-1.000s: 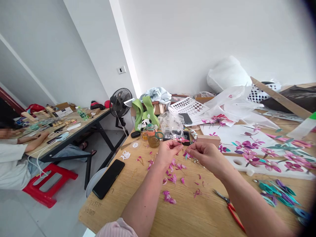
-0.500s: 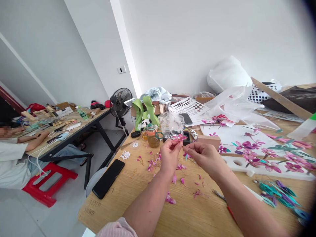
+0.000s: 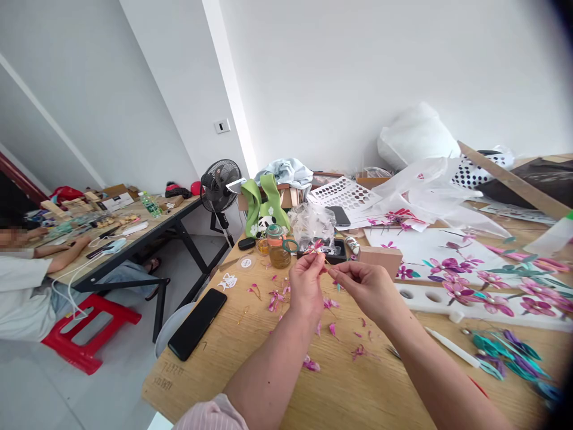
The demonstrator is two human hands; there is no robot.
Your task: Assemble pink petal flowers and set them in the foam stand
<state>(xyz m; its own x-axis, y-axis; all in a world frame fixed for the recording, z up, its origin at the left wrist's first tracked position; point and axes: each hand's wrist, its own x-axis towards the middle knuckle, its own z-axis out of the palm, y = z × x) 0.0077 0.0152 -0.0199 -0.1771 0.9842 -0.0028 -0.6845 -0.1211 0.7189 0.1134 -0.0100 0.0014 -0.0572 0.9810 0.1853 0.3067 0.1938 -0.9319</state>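
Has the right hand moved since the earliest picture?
Yes: the right hand has shifted slightly left in the view, its fingertips now reaching farther left of the beige block.

Worn on the head, the one camera looks forward and down over the near wooden table (image 3: 340,394) (left hand (image 3: 308,283) and right hand (image 3: 372,288) sit mid-frame), taking in the white wall (image 3: 349,83) beyond.

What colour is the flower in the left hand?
Pink. The flower in the left hand shows best in the head view, the only one.
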